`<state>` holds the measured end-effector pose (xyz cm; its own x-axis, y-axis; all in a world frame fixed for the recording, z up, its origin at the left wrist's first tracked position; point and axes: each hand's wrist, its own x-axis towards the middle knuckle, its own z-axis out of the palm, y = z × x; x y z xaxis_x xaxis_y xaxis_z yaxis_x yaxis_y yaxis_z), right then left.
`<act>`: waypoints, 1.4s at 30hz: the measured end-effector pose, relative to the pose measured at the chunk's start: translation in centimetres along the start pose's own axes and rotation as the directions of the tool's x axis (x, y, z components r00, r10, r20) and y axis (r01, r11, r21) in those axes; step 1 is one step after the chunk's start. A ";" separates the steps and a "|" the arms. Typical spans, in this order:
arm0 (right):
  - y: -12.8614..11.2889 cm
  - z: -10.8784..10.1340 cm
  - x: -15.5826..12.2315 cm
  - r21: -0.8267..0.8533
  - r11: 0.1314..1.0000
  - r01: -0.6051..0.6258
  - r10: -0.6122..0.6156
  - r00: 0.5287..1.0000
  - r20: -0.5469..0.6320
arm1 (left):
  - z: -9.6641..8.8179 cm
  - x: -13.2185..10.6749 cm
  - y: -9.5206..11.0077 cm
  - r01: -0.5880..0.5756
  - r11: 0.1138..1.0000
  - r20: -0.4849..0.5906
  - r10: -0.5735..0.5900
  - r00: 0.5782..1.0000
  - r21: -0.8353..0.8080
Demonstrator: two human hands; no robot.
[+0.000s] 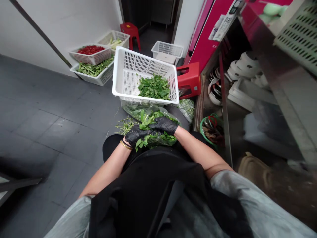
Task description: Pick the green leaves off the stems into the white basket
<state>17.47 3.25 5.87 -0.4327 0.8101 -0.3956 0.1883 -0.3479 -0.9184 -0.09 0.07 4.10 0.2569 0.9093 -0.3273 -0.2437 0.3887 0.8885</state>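
Note:
Both hands wear black gloves and meet low over my lap. My left hand (pixel 136 135) is closed round a bunch of leafy greens (pixel 146 119), whose leaves stick out above and below the fingers. From the other side my right hand (pixel 164 125) has its fingers closed on the same greens; the fingertips are partly hidden among leaves. Under the hands lies a clear plastic bag (pixel 170 140) with more greens in it. Cut or plucked stems (pixel 125 125) lie in a loose pile left of my hands. Just beyond, a white slotted basket (pixel 146 98) holds a heap of picked leaves (pixel 155 87).
Against the wall stand baskets of red chillies (pixel 91 49), green beans (pixel 95 68) and pale vegetables (pixel 115 43). A red stool (pixel 190 79) is by the white basket, another red stool (pixel 131 33) at the doorway. Metal shelving (pixel 267 66) with bowls runs along my right.

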 end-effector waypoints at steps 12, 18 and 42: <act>3.1 -3.3 -0.4 0.323 0.942 0.091 -0.087 0.996 -0.025 | -0.2 -0.6 -0.1 0.128 0.962 -0.064 -0.148 0.987 -0.243; 4.4 1.5 0.3 0.358 0.934 -0.002 -0.016 0.999 0.047 | 0.6 0.9 -1.6 0.006 0.949 -0.169 -0.063 0.984 -0.315; -1.4 -8.8 13.9 0.067 0.957 0.284 -0.187 0.775 -0.603 | -10.2 5.8 1.9 0.097 0.959 -0.417 -0.204 0.886 -0.265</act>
<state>18.93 19.18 1.64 0.1610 0.9779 -0.1333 -0.0021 -0.1348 -0.9909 -8.64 7.55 0.59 -0.1124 0.7878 -0.6056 -0.4567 0.5003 0.7356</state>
